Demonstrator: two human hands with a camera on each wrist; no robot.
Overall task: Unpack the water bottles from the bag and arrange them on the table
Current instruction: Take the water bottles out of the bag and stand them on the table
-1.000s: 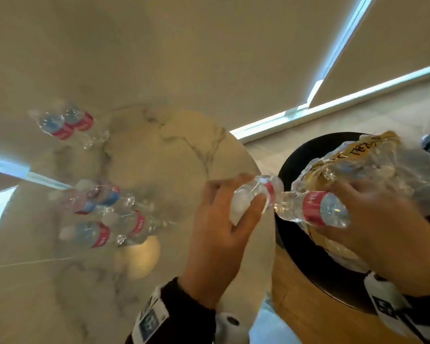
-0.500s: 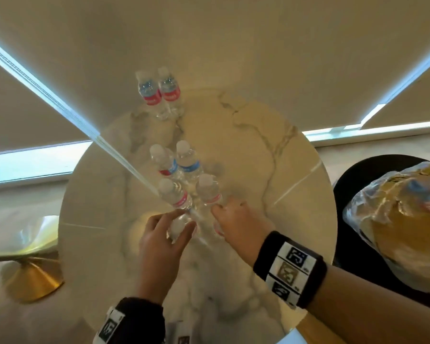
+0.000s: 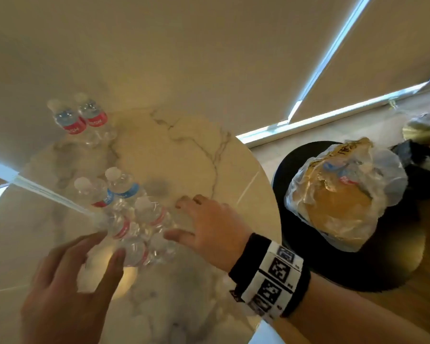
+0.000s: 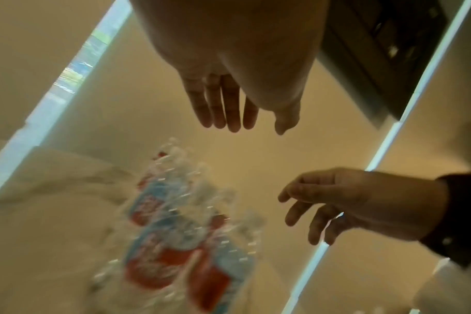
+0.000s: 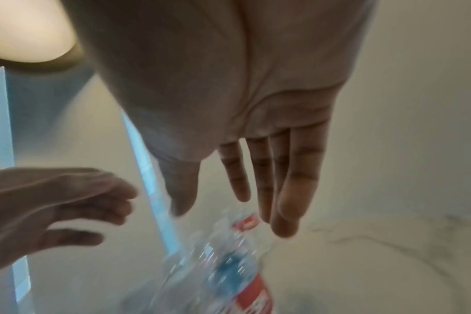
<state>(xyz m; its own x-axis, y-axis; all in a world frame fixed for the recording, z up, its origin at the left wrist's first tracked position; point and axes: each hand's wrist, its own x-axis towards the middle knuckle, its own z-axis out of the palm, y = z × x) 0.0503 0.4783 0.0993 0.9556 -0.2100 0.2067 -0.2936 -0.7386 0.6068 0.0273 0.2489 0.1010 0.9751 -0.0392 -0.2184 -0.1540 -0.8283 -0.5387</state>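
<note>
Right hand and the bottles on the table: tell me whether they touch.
Apart. The right wrist view shows the right hand open, fingers straight, with bare table visible between the fingertips and the bottles.

Warm, dim indoor light; bright daylight slits at the blinds (image 3: 333,58) reflect as streaks on the glossy surface (image 3: 184,155). Both wrist views are motion-blurred, bottles (image 4: 180,244) smeared; wide-angle bending at the edges.

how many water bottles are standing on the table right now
8 clear plastic water bottles on the round marble table: two at the far edge, six clustered in pairs between both hands. The plastic bag may hide more.
</note>
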